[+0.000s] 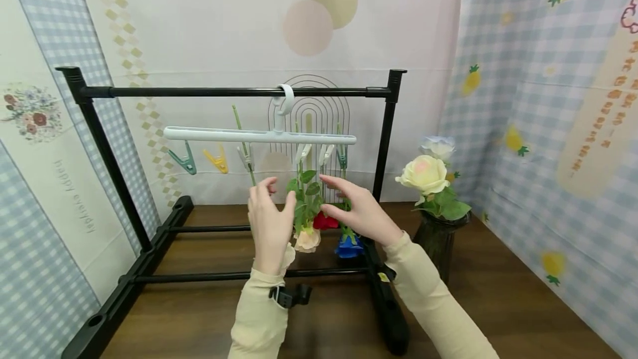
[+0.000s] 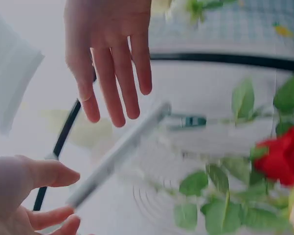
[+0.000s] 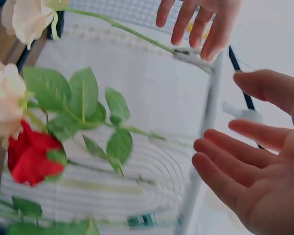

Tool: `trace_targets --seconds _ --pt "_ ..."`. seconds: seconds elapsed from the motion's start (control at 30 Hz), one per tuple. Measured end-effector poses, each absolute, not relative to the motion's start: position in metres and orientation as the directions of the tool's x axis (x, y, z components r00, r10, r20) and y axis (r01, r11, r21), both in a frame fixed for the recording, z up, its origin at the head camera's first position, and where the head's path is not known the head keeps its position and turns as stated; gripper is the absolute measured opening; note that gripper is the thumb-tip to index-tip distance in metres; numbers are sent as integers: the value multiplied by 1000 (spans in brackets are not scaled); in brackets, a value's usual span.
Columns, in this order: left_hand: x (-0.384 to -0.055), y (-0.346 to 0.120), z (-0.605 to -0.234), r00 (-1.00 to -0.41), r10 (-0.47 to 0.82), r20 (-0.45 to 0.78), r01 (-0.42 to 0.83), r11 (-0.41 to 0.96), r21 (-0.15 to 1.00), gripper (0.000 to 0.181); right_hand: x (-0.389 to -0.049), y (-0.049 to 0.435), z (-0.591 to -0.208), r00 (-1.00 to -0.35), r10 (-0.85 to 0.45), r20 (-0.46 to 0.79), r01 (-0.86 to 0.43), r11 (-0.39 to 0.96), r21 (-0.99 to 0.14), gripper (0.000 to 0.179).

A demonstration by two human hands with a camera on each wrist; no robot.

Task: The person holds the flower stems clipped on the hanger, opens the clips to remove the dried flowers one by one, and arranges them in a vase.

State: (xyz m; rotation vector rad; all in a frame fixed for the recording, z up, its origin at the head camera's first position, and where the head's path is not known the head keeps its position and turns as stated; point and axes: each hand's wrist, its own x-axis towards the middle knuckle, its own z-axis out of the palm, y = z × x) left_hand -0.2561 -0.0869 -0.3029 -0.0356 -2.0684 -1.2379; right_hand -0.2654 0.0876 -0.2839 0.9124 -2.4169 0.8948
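A pale blue hanger [image 1: 219,134] hooks over a black rail, with clips along its bar. From it roses hang upside down by their stems: a peach rose [image 1: 307,240], a red rose [image 1: 325,220] and a blue rose [image 1: 349,246]. Another pale rose [image 3: 27,22] hangs from the grey clip [image 1: 246,158], mostly behind my left hand in the head view. My left hand [image 1: 271,220] is left of the leaves, fingers spread and holding nothing. On the other side, in front of the red and blue roses, my right hand [image 1: 366,209] also holds nothing, its fingers apart.
The black rack [image 1: 199,92] stands on a brown wooden table [image 1: 214,314]. A teal clip [image 1: 185,159] and a yellow clip [image 1: 216,159] hang without flowers at the bar's left end. To the right, a dark vase [image 1: 435,242] bears a cream rose [image 1: 423,175] and a bluish-white flower.
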Motion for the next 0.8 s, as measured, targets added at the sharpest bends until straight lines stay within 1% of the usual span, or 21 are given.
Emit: trace_targets --seconds 0.13,0.2,0.33,0.47,0.53,0.63,0.8 --pt "-264 -102 -308 -746 -395 536 320 493 809 54 -283 63 -278 -709 -422 565 -692 570 -443 49" --pt "-269 -108 -310 -762 -404 507 307 465 831 59 -290 52 -274 -711 -422 562 -691 565 -451 47" --pt "-277 -116 -314 -812 -382 441 279 411 868 65 -298 29 -263 -720 -437 539 -686 560 -463 46" --pt "-282 -123 -315 -852 -342 395 246 404 881 67 -304 5 -253 -722 -466 512 -688 564 -457 47" --pt "-285 -127 -315 -861 -325 390 245 408 880 66 -307 -7 -249 -726 -474 498 -685 567 -458 50" --pt "-288 -132 -316 -860 -319 399 253 414 875 59 -310 -23 -247 -744 -469 476 -665 590 -458 55" --pt "-293 -134 -319 -833 -337 440 267 450 852 42 -316 -45 -245 -798 -385 462 -584 684 -438 57"
